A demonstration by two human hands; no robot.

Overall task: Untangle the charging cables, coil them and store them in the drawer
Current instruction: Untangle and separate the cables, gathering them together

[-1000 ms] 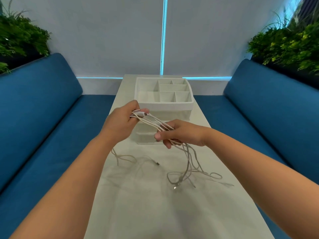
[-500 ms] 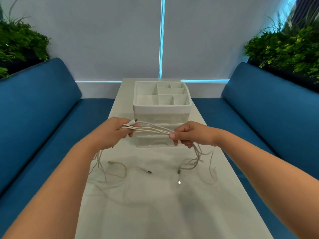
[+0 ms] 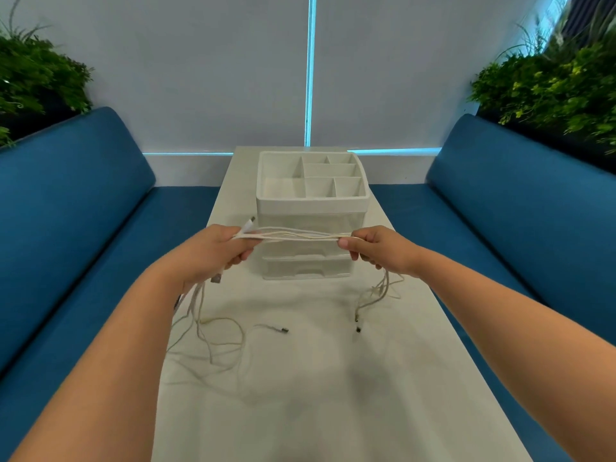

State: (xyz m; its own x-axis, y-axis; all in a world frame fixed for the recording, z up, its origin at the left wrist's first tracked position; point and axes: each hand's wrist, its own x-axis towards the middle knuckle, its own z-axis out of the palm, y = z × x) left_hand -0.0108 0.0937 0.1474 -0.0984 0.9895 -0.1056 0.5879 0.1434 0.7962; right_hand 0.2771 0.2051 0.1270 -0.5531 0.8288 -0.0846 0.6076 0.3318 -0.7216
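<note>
While blue sofas (image 3: 76, 208) flank the white worktop (image 3: 300, 378), left hand (image 3: 213, 253) and right hand (image 3: 376, 248) pinch cables (image 3: 300, 235) taut before the drawer organizer (image 3: 311, 208); loose ends blur.

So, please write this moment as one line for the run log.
stage: untangling | left hand: grips cables | right hand: pinches cables | span: stretched between hands | ends: hang to table | drawers: closed

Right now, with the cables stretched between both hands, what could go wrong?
1. The left hand and right hand hold several charging cables together; pulling apart may tighten tangles.
2. Loose ends trail on the table and could snag or slip off its edge.
</note>
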